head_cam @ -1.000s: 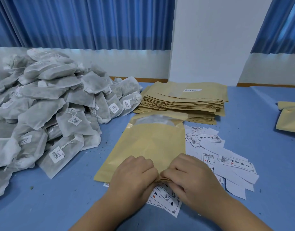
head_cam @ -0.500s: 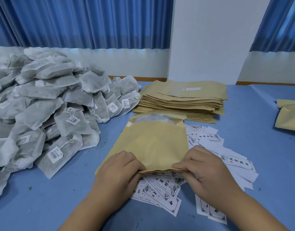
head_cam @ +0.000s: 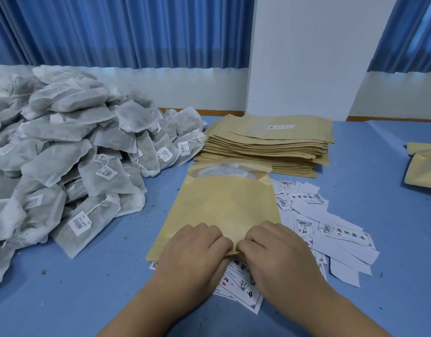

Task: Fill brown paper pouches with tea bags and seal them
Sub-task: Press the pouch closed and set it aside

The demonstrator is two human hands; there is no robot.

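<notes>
Fingers of the left hand curl over the near edge of a pouch and pinch it. The right hand does the same just beside them, its fingers bent so that the knuckles of the two hands nearly meet at the middle of that edge. The thumbs are hidden under the paper.

The pouch lies flat on the table and stretches away from the fingertips. At its far end a pale strip shows under a brown lip; I cannot tell whether that is a window or something inside.

Under the fingers and out to their right lie white labels with black print, some face down. Well beyond the fingers, past the pouch's far end, sits a stack of flat pouches. Far to the left of the fingers rises a heap of tea bags, grey-white, several with barcode tags. Far to the right of the fingers, at the table's edge, lies another pouch.
</notes>
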